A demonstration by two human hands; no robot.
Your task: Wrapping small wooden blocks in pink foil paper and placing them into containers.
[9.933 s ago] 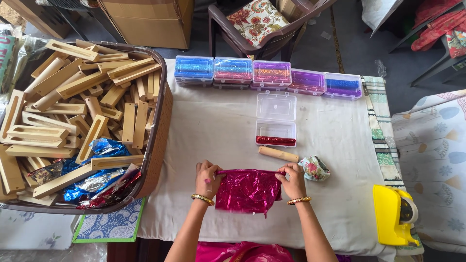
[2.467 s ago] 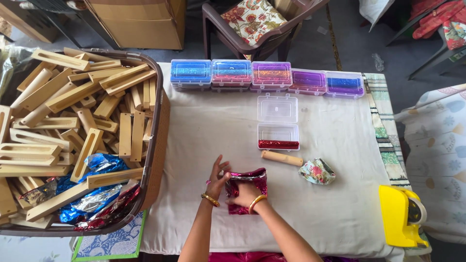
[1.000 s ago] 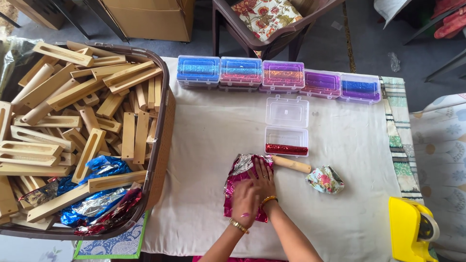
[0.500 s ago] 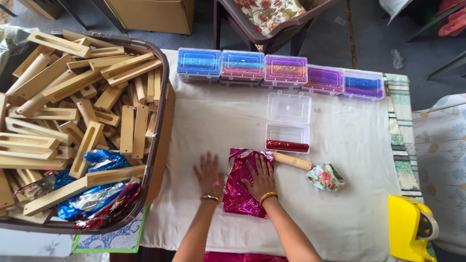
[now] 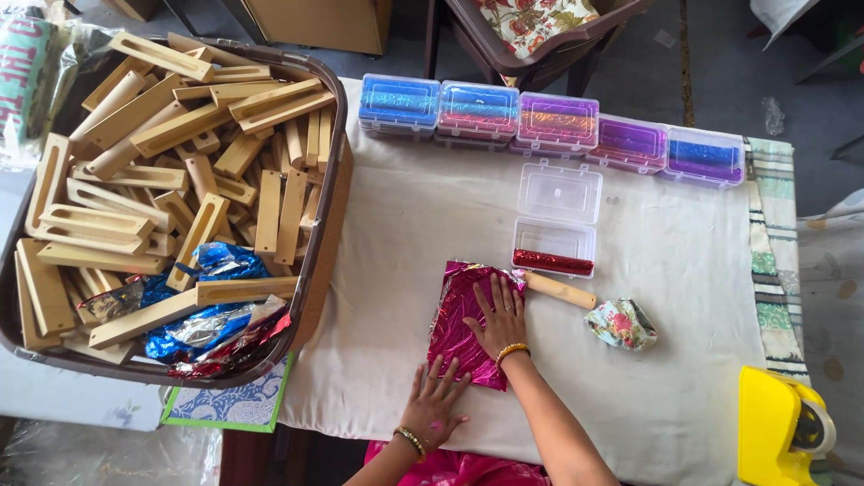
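Pink foil sheet (image 5: 468, 322) lies flat on the bench (image 5: 405, 225), near centre-front. Half a second ago both hands pressed side by side on it; now the left hand (image 5: 434, 409) has slid to the sheet's 7 o'clock corner, fingers spread, while the right hand (image 5: 500, 317) stays flat on top, fingers wide, holding nothing. Smoothing looks ongoing. Wooden stick (image 5: 560, 290) at 2 o'clock, partly under the foil edge. Whether anything sits beneath the foil is hidden; tape dispenser (image 5: 781, 432) is cut off.
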